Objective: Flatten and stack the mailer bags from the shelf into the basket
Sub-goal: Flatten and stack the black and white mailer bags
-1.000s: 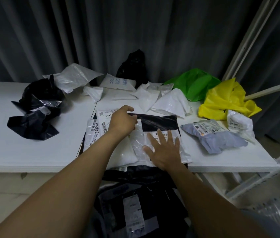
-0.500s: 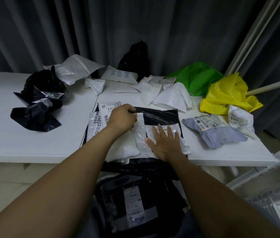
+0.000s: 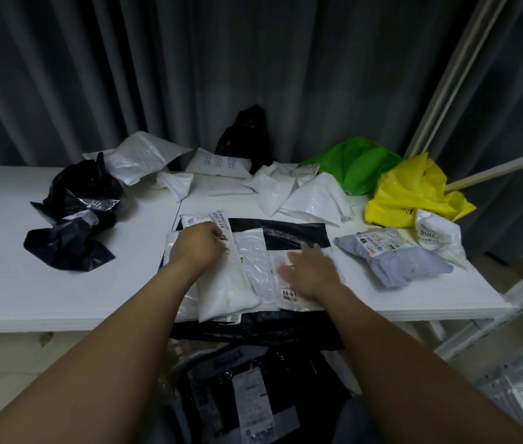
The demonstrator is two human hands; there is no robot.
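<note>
Nearest, at the bottom edge: black mailer bags [image 3: 253, 402] with printed labels, stacked in the dark below the shelf [image 3: 61, 283]. Too dim there to tell whether inside the basket.

Above these, two bare forearms reaching forward over the shelf's front edge. Left grip [image 3: 200, 243] knuckles up, fingers curled and clamped on the top of a labelled white mailer bag [image 3: 204, 219]. Right grip [image 3: 309, 274] blurred, fingers straight and spread apart, pressed flat on a second white mailer bag [image 3: 290, 298] just beside the first. Both bags lying on a flat black mailer bag [image 3: 295, 230], mostly covered, near end hanging off the shelf edge.

Right of the hands, a grey-blue packet [image 3: 407, 261] with a label. Left, well apart, crumpled black bags [image 3: 71, 225].

Farther back, a row of crumpled white bags [image 3: 285, 190], then a green bag [image 3: 356, 168] and a yellow bag [image 3: 413, 193]. Behind those, one black bag [image 3: 247, 136] upright against a grey pleated curtain [image 3: 125, 75]. At the far right, white metal rack posts [image 3: 455, 68], cut off by the frame.
</note>
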